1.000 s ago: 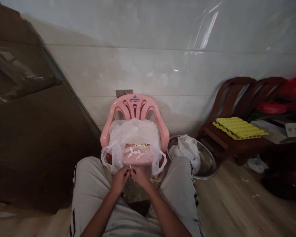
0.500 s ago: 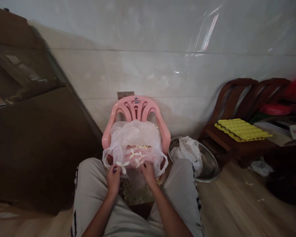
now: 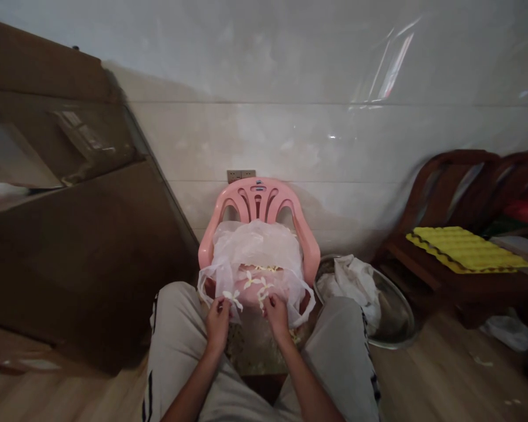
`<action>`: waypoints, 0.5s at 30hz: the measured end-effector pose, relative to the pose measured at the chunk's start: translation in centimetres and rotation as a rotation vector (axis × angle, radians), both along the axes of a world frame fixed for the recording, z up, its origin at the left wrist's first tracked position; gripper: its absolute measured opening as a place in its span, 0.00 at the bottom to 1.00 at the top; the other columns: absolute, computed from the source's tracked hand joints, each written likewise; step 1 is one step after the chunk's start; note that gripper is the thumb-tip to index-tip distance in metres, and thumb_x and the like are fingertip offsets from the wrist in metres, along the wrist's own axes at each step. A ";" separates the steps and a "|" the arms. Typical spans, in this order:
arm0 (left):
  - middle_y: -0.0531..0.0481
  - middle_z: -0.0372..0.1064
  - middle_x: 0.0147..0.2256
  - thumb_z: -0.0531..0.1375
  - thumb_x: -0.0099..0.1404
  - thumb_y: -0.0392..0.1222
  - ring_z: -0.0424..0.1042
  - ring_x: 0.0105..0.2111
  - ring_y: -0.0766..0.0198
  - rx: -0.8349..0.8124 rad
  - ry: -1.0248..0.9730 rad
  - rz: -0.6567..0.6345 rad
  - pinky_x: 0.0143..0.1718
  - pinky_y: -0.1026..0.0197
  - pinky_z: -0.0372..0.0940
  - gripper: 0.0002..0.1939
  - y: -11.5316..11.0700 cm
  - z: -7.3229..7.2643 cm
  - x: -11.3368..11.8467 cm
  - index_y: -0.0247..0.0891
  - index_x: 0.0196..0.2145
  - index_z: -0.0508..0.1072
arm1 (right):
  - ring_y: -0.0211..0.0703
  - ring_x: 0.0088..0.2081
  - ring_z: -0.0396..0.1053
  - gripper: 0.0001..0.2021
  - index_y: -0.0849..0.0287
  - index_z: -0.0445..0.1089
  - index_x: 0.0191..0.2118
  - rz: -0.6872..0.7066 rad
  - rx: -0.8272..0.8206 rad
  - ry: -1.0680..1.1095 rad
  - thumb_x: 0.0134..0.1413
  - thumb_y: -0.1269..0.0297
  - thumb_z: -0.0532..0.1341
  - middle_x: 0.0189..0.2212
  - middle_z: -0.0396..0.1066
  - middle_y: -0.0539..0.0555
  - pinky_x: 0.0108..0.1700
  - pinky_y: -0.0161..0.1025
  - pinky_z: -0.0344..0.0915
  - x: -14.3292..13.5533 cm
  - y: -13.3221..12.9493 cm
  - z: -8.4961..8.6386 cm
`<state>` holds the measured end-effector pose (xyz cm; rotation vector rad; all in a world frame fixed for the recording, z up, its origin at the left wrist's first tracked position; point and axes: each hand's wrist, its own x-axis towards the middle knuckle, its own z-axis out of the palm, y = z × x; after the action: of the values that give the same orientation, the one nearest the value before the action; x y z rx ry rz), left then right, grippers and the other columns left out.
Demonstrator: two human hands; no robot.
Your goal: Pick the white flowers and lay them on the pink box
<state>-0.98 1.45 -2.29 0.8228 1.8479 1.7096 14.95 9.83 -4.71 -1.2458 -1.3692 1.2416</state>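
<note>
The left hand (image 3: pixel 217 321) pinches a white flower (image 3: pixel 233 297); the right hand (image 3: pixel 277 313) is bunched at a second flower (image 3: pixel 264 288) — gripped or merely touched, unclear. A third flower (image 3: pixel 250 282) already lies on the bag (image 3: pixel 255 243) over the chair (image 3: pixel 310 252); the amount left inside is hidden.

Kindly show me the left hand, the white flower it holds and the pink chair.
Left hand (image 3: pixel 217 321): head view, back of hand.
White flower (image 3: pixel 233 297): head view, petals.
Pink chair (image 3: pixel 236 191): head view, backrest.
</note>
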 end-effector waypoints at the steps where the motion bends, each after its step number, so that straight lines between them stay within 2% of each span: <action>1: 0.54 0.71 0.24 0.60 0.58 0.57 0.70 0.21 0.66 0.005 -0.019 -0.015 0.23 0.65 0.64 0.20 0.0 0.2 0.2 0.37 0.35 0.73 | 0.39 0.18 0.62 0.09 0.54 0.59 0.23 0.017 -0.023 0.031 0.46 0.55 0.54 0.16 0.63 0.46 0.21 0.35 0.57 -0.2 0.0 0.0; 6: 0.51 0.74 0.27 0.60 0.57 0.57 0.74 0.22 0.63 0.056 -0.160 -0.141 0.25 0.62 0.68 0.19 0.2 0.7 1.0 0.37 0.31 0.71 | 0.42 0.18 0.63 0.08 0.54 0.61 0.26 0.066 -0.099 0.074 0.45 0.56 0.54 0.16 0.63 0.46 0.21 0.36 0.58 -0.4 0.9 0.1; 9: 0.51 0.76 0.26 0.62 0.55 0.57 0.76 0.23 0.61 0.019 -0.201 -0.243 0.24 0.63 0.67 0.18 1.0 0.9 0.8 0.37 0.29 0.71 | 0.44 0.22 0.67 0.07 0.55 0.65 0.29 0.042 0.011 -0.033 0.47 0.58 0.55 0.19 0.67 0.48 0.26 0.38 0.62 -0.1 2.0 0.6; 12: 0.50 0.77 0.27 0.63 0.55 0.54 0.78 0.24 0.61 -0.055 -0.236 -0.323 0.23 0.65 0.66 0.16 2.4 1.4 0.1 0.37 0.29 0.71 | 0.47 0.31 0.71 0.08 0.57 0.69 0.32 0.013 0.173 -0.236 0.51 0.61 0.55 0.28 0.74 0.54 0.36 0.40 0.65 0.1 3.2 1.9; 13: 0.49 0.78 0.28 0.63 0.55 0.53 0.78 0.24 0.61 -0.080 -0.257 -0.352 0.23 0.65 0.67 0.15 3.1 1.8 -0.1 0.37 0.30 0.71 | 0.47 0.34 0.72 0.09 0.58 0.70 0.34 0.035 0.220 -0.293 0.54 0.63 0.54 0.31 0.75 0.55 0.39 0.40 0.65 0.1 3.6 2.4; 15: 0.48 0.79 0.28 0.63 0.55 0.50 0.77 0.23 0.61 -0.140 -0.313 -0.331 0.20 0.65 0.67 0.13 4.4 2.5 -0.5 0.37 0.31 0.71 | 0.46 0.39 0.72 0.11 0.60 0.72 0.36 0.103 0.290 -0.406 0.55 0.67 0.53 0.37 0.76 0.58 0.43 0.40 0.64 -0.4 4.6 3.5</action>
<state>-1.46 5.81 0.25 0.7108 1.5071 1.3950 14.54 14.47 -1.23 -1.2735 -1.8528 0.8412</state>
